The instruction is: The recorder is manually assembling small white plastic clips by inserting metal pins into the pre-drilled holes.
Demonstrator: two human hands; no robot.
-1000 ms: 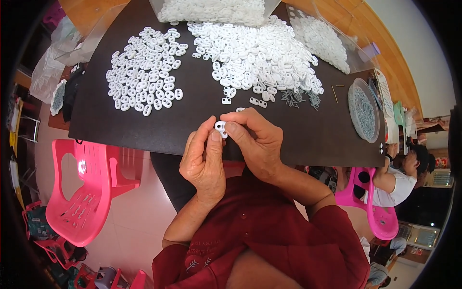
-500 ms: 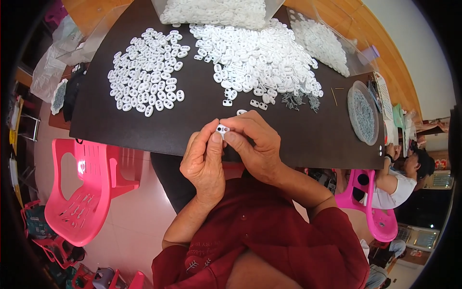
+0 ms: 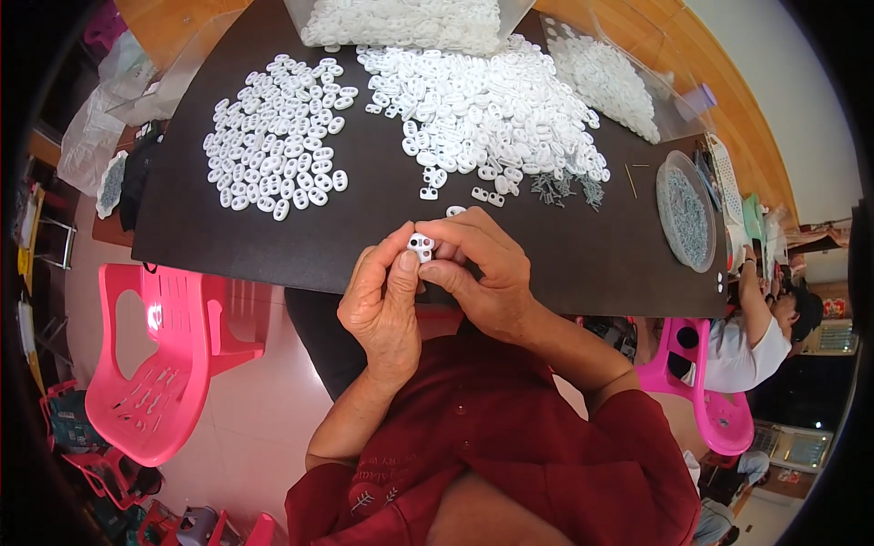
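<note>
Just over the table's near edge, small white plastic pieces with dark holes (image 3: pixel 421 242) sit between my fingertips. My left hand (image 3: pixel 384 305) pinches them with thumb and forefinger. My right hand (image 3: pixel 487 273) is closed against their right side, its forefinger and thumb touching them; part of them is hidden by the fingers. One white oval piece (image 3: pixel 455 211) lies just beyond my right fingers. Farther off is a large heap of white two-holed pieces (image 3: pixel 482 109), with small grey pins (image 3: pixel 551 191) at its near right edge. Separate white oval pieces (image 3: pixel 278 146) are spread to the left.
Clear bins of white parts (image 3: pixel 401 23) (image 3: pixel 605 86) stand at the back of the dark table (image 3: pixel 364 241). A round tub of grey pins (image 3: pixel 685 214) is at the right. A pink chair (image 3: pixel 155 364) stands left; a person (image 3: pixel 751 341) sits at right.
My right thumb has shifted slightly down and more of the white pieces now shows between my fingertips. The co-worker at right has raised an arm.
</note>
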